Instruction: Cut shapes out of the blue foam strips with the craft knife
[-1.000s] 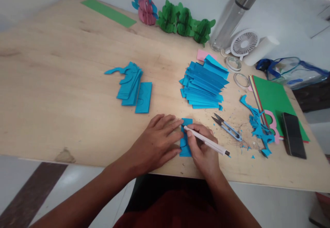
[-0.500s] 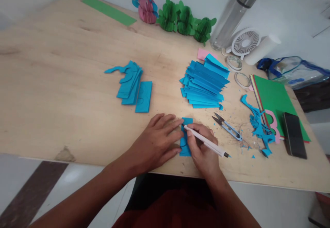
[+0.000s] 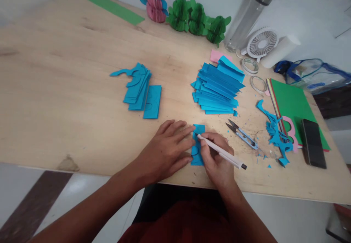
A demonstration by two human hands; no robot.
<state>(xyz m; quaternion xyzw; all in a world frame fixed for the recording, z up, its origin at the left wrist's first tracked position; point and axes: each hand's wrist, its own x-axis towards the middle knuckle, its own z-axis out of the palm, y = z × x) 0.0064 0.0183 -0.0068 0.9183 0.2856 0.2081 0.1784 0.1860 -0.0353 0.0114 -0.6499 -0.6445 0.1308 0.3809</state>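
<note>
Near the table's front edge lies a small blue paper strip [image 3: 199, 128], partly covered by both hands. My left hand [image 3: 171, 149] rests flat with its fingers spread, their tips on the strip's left side. A white pen [image 3: 223, 152] is pinched in my right hand [image 3: 219, 159], its tip on the paper, where a dark curved line shows. To the left are blue paper pieces [image 3: 137, 93] in a fanned stack and another blue card [image 3: 152, 102] marked with curves. Thread snips [image 3: 242, 135] lie to the right of my right hand.
Beyond the hands sits a pile of folded blue paper [image 3: 218, 87]. Blue scraps [image 3: 274, 129], a phone [image 3: 314, 143], green sheets [image 3: 290, 100] and tape rolls [image 3: 258, 84] are at right. Along the wall stand green paper figures [image 3: 197, 18], a bottle [image 3: 249, 18] and a fan [image 3: 262, 43].
The pen tip has shifted slightly down and right along the strip, with my right hand moving along. My left hand stays in place on the paper. The view has tilted a little.
</note>
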